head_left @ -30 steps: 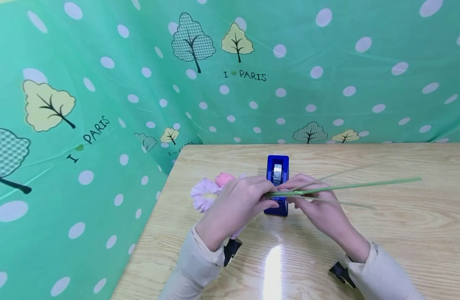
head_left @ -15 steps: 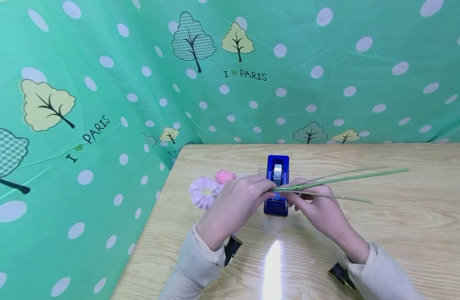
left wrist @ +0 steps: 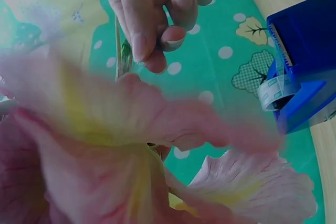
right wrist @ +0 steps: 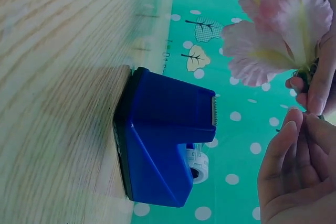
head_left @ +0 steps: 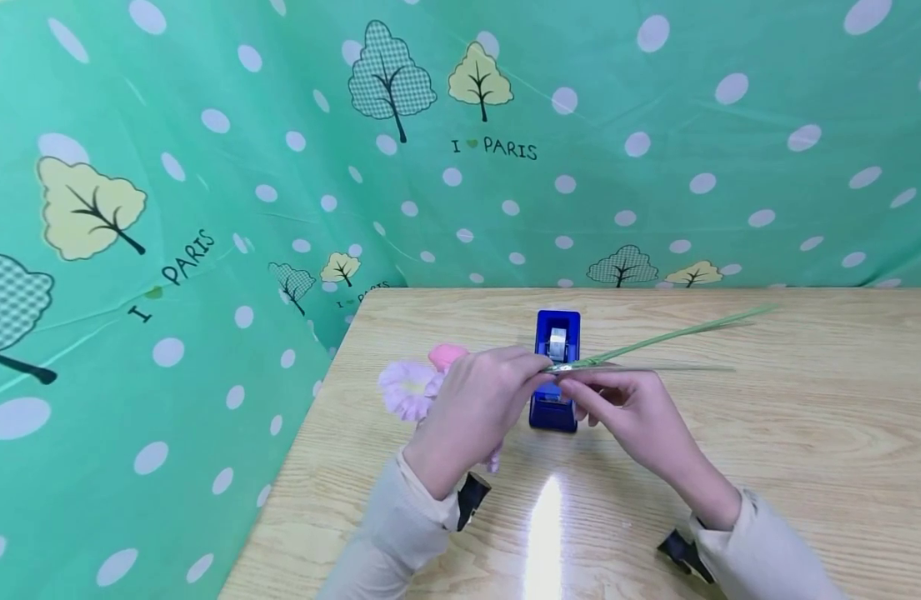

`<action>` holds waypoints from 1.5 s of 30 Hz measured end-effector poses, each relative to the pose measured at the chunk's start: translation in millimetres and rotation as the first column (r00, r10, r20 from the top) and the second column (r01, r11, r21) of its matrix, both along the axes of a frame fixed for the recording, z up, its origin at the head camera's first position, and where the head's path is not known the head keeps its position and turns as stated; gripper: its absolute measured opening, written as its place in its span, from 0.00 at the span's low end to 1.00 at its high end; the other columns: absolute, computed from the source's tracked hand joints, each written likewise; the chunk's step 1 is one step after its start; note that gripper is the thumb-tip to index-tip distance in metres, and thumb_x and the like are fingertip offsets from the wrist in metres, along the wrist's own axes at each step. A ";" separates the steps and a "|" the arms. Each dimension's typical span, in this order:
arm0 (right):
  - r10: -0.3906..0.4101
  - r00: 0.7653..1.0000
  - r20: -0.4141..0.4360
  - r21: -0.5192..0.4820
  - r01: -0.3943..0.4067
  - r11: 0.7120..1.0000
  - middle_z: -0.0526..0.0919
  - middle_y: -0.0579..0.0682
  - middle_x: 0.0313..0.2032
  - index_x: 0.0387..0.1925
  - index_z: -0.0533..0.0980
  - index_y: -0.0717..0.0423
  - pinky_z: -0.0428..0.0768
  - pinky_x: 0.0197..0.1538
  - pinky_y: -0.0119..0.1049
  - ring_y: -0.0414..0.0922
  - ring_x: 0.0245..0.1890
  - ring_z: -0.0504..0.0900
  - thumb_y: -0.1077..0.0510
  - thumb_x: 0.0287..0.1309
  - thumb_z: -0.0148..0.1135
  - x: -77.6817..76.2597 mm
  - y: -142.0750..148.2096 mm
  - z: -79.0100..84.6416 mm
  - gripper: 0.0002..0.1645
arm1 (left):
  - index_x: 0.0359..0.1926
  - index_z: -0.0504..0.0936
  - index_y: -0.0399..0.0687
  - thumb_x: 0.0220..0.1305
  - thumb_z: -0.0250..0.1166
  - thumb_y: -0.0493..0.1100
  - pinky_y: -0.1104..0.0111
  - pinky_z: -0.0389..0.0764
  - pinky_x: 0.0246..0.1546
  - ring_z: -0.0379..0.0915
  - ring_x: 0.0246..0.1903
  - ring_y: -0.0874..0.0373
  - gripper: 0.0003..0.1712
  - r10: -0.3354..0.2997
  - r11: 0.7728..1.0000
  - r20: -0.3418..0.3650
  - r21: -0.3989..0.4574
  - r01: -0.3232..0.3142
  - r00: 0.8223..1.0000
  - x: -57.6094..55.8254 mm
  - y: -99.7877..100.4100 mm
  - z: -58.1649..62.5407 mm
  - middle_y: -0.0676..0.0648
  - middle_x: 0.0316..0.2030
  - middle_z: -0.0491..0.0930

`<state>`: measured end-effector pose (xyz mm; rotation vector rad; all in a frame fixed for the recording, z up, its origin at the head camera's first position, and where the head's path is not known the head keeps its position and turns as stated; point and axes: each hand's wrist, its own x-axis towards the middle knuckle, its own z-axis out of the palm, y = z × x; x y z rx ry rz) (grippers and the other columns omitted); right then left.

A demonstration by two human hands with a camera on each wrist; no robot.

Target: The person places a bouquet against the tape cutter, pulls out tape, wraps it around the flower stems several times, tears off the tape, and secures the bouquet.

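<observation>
My left hand (head_left: 478,392) grips a small bunch of artificial flowers by their stems (head_left: 655,340), just below the heads. Frilly pale-purple petals (head_left: 406,390) and a pink bud (head_left: 447,357) show to its left; pink-and-yellow blooms (left wrist: 105,129) fill the left wrist view. Thumb and fingertips of my right hand (head_left: 636,408) pinch together right at the stems, where a shiny bit of clear tape (left wrist: 137,67) shows. The free stem ends point right and slightly away. Beneath both hands a blue tape dispenser (head_left: 556,417) stands on the table, partly covered by them.
A roll of clear tape (right wrist: 198,167) sits in the dispenser, and its toothed cutting edge (right wrist: 214,110) faces up. The wooden table (head_left: 768,467) ends at a green dotted cloth (head_left: 505,208) behind and on the left.
The stems have turned in the hands: their free ends have swung farther away from me and drawn closer together. The flower heads stay at the left, and the dispenser has not moved.
</observation>
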<state>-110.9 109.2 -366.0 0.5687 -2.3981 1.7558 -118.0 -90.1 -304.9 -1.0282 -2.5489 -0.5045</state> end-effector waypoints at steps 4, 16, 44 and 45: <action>0.012 1.000 -0.004 -0.012 -0.012 1.000 0.87 0.54 0.30 0.41 0.85 0.63 0.83 0.27 0.34 0.41 0.23 0.82 0.61 0.67 0.62 -0.2 -0.4 0.3 0.10 | 0.41 0.88 0.45 0.66 0.67 0.41 0.78 0.80 0.26 0.78 0.22 0.66 0.07 0.022 1.000 -0.028 0.015 -0.021 0.999 -0.7 1.3 -2.6 0.54 0.30 0.86; -0.015 0.999 0.052 -0.032 0.016 0.999 0.84 0.47 0.24 0.40 0.85 0.59 0.83 0.27 0.36 0.45 0.21 0.81 0.56 0.68 0.61 6.6 -2.1 9.3 0.12 | 0.42 0.90 0.47 0.62 0.70 0.40 0.75 0.83 0.29 0.85 0.29 0.62 0.08 0.103 0.994 -0.137 -0.024 -0.108 0.985 -0.5 8.6 -7.3 0.52 0.34 0.89; -0.063 0.972 0.226 -0.021 0.069 0.997 0.86 0.49 0.26 0.42 0.85 0.56 0.80 0.25 0.35 0.46 0.22 0.82 0.47 0.67 0.62 5.6 -2.5 8.7 0.17 | 0.41 0.90 0.53 0.59 0.69 0.30 0.76 0.76 0.17 0.82 0.23 0.64 0.14 0.115 0.977 -0.302 -0.138 -0.163 0.946 -1.6 13.2 -17.3 0.56 0.31 0.87; -0.067 0.971 0.232 -0.014 0.072 0.997 0.86 0.48 0.26 0.42 0.86 0.56 0.79 0.24 0.35 0.46 0.22 0.82 0.47 0.66 0.62 5.7 -2.4 8.8 0.17 | 0.41 0.90 0.53 0.59 0.69 0.31 0.76 0.76 0.18 0.82 0.23 0.64 0.13 0.111 0.977 -0.306 -0.140 -0.160 0.946 -1.7 13.2 -17.4 0.56 0.31 0.87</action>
